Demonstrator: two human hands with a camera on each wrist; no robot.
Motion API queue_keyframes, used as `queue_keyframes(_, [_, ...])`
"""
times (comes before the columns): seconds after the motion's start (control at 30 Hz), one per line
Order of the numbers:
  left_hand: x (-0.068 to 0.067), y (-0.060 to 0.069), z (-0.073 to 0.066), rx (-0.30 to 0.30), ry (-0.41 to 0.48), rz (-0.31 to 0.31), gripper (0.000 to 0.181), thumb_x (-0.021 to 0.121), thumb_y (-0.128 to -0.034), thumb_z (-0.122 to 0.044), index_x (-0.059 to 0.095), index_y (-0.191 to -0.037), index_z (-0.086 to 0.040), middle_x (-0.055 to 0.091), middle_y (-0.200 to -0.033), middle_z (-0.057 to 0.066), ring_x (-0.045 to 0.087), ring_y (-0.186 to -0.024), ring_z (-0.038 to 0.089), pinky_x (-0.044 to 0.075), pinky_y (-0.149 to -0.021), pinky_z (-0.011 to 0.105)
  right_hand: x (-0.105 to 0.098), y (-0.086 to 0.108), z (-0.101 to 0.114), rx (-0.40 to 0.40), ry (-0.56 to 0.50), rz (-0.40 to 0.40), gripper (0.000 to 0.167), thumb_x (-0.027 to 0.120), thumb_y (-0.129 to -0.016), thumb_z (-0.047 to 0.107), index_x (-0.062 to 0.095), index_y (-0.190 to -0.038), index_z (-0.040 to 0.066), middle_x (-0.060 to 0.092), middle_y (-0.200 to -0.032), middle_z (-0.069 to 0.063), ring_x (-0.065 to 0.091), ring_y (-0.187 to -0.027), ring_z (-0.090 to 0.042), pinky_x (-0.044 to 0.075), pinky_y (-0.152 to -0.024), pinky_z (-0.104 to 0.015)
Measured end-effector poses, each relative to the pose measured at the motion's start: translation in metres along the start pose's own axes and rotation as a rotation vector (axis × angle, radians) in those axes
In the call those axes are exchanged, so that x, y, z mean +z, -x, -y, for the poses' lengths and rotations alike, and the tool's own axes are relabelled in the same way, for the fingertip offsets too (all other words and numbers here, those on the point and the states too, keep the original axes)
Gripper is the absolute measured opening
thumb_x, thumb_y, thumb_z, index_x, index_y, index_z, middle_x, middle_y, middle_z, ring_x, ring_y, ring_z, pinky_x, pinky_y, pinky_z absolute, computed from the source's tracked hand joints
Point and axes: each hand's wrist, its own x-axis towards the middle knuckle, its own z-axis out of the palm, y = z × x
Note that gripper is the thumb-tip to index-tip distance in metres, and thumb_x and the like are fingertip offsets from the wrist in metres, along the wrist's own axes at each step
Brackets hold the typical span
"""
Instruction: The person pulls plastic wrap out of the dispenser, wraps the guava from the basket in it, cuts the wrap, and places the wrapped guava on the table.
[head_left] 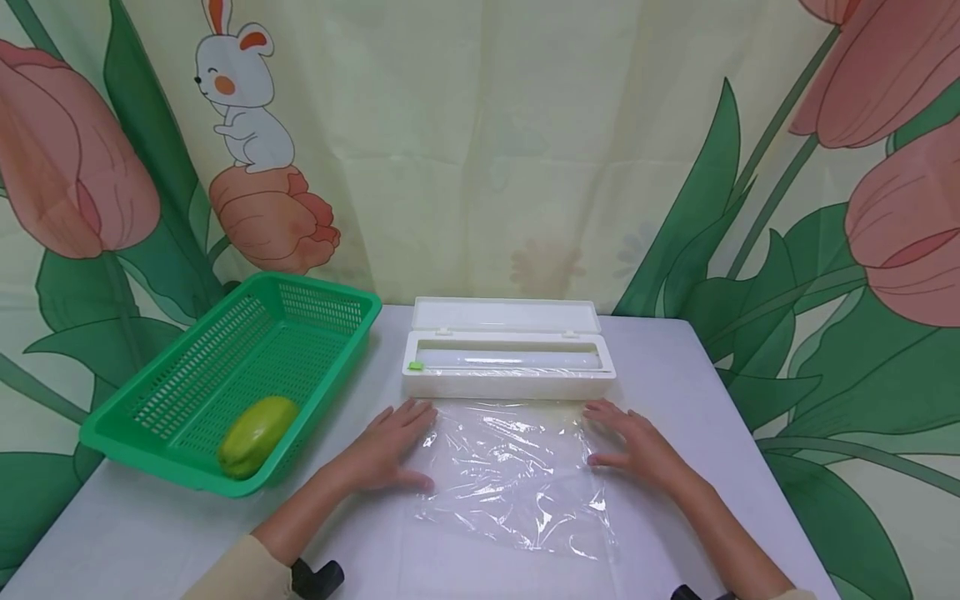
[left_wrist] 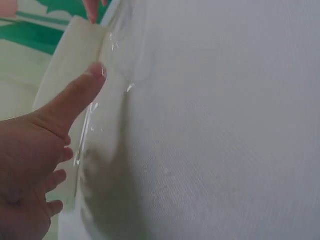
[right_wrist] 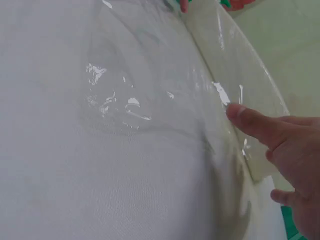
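Observation:
A clear sheet of plastic wrap (head_left: 517, 475) lies wrinkled on the white tablecloth. It runs out from the front of a white cling film dispenser (head_left: 510, 385) whose lid stands raised, with the roll visible inside. My left hand (head_left: 390, 450) is at the sheet's left edge, fingers extended, thumb pointing inward. At the right edge is my right hand (head_left: 637, 450), its fingers also spread and straight. In the right wrist view the thumb (right_wrist: 245, 116) is over the shiny film (right_wrist: 145, 75); whether it touches cannot be told. Neither hand grips anything.
A green plastic basket (head_left: 180, 454) stands at the left, holding a green-yellow papaya-like fruit (head_left: 257, 437). A small green slide cutter (head_left: 416, 366) sits at the dispenser's left end. Behind the table hangs a curtain (head_left: 480, 167) printed with tulips and a rabbit.

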Motion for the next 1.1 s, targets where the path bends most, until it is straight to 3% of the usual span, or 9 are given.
queue_keyframes(0.1, [-0.002, -0.002, -0.006, 0.035, 0.012, -0.007, 0.092, 0.076, -0.075, -0.052, 0.041, -0.145, -0.003, 0.042, -0.151, 0.012, 0.033, -0.143, 0.035, 0.024, -0.116, 0.058, 0.0, 0.002, 0.009, -0.032, -0.027, -0.03, 0.07, 0.085, -0.069, 0.03, 0.059, -0.131, 0.009, 0.062, -0.132, -0.008, 0.056, -0.124, -0.032, 0.048, -0.099, -0.052])
queue_keyframes(0.17, [-0.002, -0.003, -0.009, 0.055, 0.023, 0.0, 0.088, 0.076, -0.0764, -0.049, 0.043, -0.143, -0.002, 0.045, -0.149, 0.012, 0.036, -0.141, 0.034, 0.025, -0.116, 0.057, 0.002, 0.004, 0.014, -0.039, -0.02, -0.011, 0.067, 0.084, -0.07, 0.033, 0.062, -0.129, 0.01, 0.066, -0.128, -0.006, 0.06, -0.12, -0.03, 0.05, -0.097, -0.05])
queue_keyframes(0.27, [0.002, -0.002, -0.01, 0.055, 0.002, 0.037, 0.095, 0.077, -0.074, -0.052, 0.039, -0.146, -0.003, 0.041, -0.151, 0.011, 0.035, -0.142, 0.033, 0.023, -0.117, 0.057, 0.007, 0.008, 0.018, -0.026, 0.009, 0.064, 0.072, 0.083, -0.07, 0.04, 0.059, -0.132, 0.01, 0.062, -0.133, -0.007, 0.055, -0.125, -0.03, 0.042, -0.105, -0.055])
queue_keyframes(0.37, [0.006, 0.002, -0.009, 0.048, -0.039, 0.093, 0.112, 0.076, -0.0676, -0.063, 0.029, -0.151, -0.005, 0.031, -0.158, 0.012, 0.026, -0.146, 0.035, 0.017, -0.117, 0.061, 0.01, 0.013, 0.019, 0.009, 0.032, 0.157, 0.089, 0.082, -0.067, 0.048, 0.05, -0.14, 0.011, 0.05, -0.146, -0.009, 0.042, -0.137, -0.035, 0.026, -0.111, -0.066])
queue_keyframes(0.53, [0.01, 0.008, -0.008, 0.055, -0.097, 0.138, 0.129, 0.072, -0.059, -0.076, 0.018, -0.154, -0.007, 0.015, -0.163, 0.012, 0.013, -0.15, 0.038, 0.012, -0.115, 0.067, 0.011, 0.022, 0.016, 0.009, 0.042, 0.235, 0.111, 0.082, -0.06, 0.058, 0.035, -0.15, 0.015, 0.032, -0.158, -0.007, 0.022, -0.146, -0.041, 0.01, -0.11, -0.073])
queue_keyframes(0.73, [0.013, 0.009, -0.006, 0.05, -0.144, 0.139, 0.135, 0.07, -0.055, -0.081, 0.015, -0.155, -0.009, 0.01, -0.164, 0.01, 0.009, -0.15, 0.038, 0.012, -0.116, 0.067, 0.01, 0.021, 0.003, -0.024, 0.063, 0.245, 0.114, 0.076, -0.059, 0.067, 0.03, -0.152, 0.02, 0.027, -0.16, -0.002, 0.016, -0.148, -0.041, 0.006, -0.111, -0.073])
queue_keyframes(0.93, [0.014, 0.009, -0.004, 0.071, -0.133, 0.132, 0.139, 0.07, -0.0531, -0.082, 0.011, -0.156, -0.009, 0.005, -0.164, 0.012, 0.005, -0.15, 0.039, 0.01, -0.116, 0.066, 0.009, 0.02, 0.001, -0.05, 0.045, 0.225, 0.114, 0.076, -0.059, 0.066, 0.031, -0.152, 0.019, 0.028, -0.16, -0.004, 0.017, -0.147, -0.042, 0.009, -0.111, -0.073])
queue_keyframes(1.1, [0.009, 0.008, -0.002, 0.078, -0.064, 0.079, 0.128, 0.071, -0.0617, -0.075, 0.013, -0.155, -0.009, 0.007, -0.164, 0.011, 0.002, -0.151, 0.038, 0.009, -0.117, 0.065, 0.005, 0.021, 0.006, -0.028, -0.023, 0.201, 0.11, 0.078, -0.062, 0.062, 0.031, -0.152, 0.018, 0.028, -0.159, -0.008, 0.018, -0.146, -0.043, 0.01, -0.111, -0.073])
